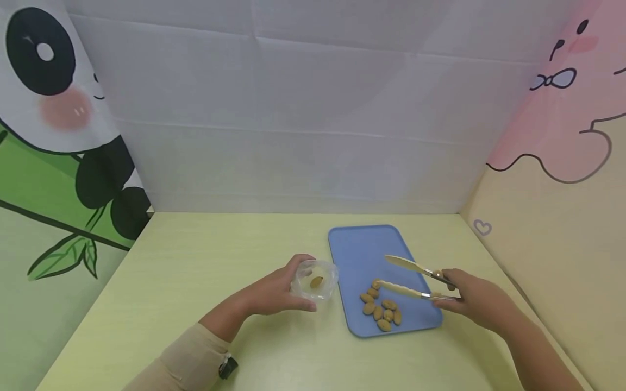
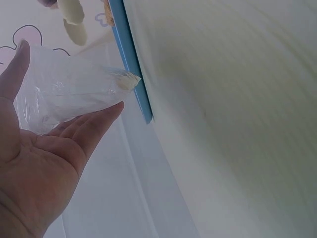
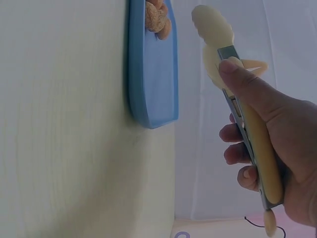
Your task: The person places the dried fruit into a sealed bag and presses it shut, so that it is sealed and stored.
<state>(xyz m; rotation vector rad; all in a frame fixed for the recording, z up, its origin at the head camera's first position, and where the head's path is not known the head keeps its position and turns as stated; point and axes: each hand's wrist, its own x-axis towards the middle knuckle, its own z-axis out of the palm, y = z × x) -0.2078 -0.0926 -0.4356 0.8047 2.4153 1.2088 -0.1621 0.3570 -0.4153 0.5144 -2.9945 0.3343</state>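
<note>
My left hand (image 1: 274,290) grips a clear plastic cup (image 1: 326,290) just left of the tray, thumb on one side and fingers on the other. A single brown oval nut (image 1: 316,282) lies at the bottom of the cup. My right hand (image 1: 484,301) holds food tongs (image 1: 403,288) with cream-coloured tips, also seen as tongs (image 3: 257,144) in the right wrist view. The tips stand apart over the blue tray (image 1: 362,244), with nothing between them. Several brown nuts (image 1: 378,313) in their shells lie on the tray's near part, one beside the lower tip.
A pale yellow table (image 1: 210,250) carries the tray. A white sheet (image 1: 313,119) rises behind it. Printed cartoon panels stand along the sides, a panda (image 1: 68,108) at left and a pink figure (image 1: 562,125) at right.
</note>
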